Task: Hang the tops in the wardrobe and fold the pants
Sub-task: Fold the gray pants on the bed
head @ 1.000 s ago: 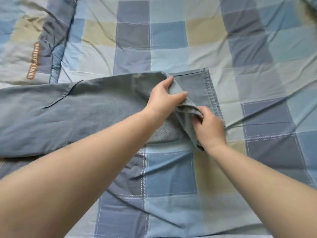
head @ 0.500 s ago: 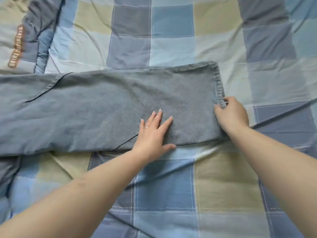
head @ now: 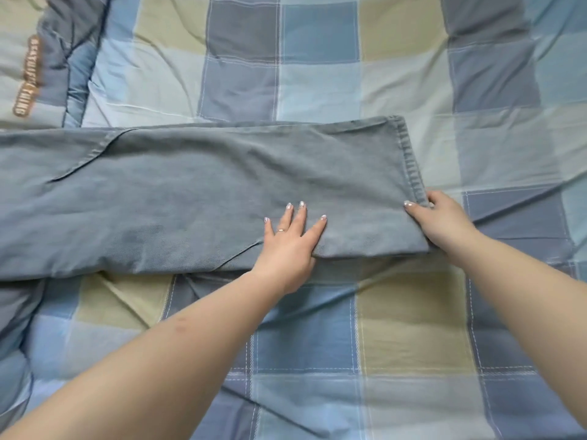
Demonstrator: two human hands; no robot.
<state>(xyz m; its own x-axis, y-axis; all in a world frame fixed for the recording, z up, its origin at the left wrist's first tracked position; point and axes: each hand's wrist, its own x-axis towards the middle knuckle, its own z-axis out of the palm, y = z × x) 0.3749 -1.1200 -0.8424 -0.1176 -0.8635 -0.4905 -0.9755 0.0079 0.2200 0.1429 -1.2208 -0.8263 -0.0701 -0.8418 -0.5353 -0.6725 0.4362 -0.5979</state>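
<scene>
Grey-blue denim pants [head: 197, 192] lie flat across the bed, legs stacked one on the other, their hems at the right. My left hand [head: 290, 246] presses flat on the leg near its front edge, fingers straight and spread. At the near corner of the hem my right hand [head: 440, 222] pinches the cloth, thumb on top and fingers curled under it. The waist end runs out of view at the left.
A checked bedsheet [head: 317, 74] in blue, grey and beige squares covers the bed. A folded quilt of the same pattern, with an orange label [head: 30, 76], lies at the back left. More grey-blue fabric [head: 12, 315] bunches at the left edge.
One second ago both hands held a lifted, folded hem end. The leg now lies flat and smooth, my left hand has come down flat on it, and my right hand holds the hem corner.
</scene>
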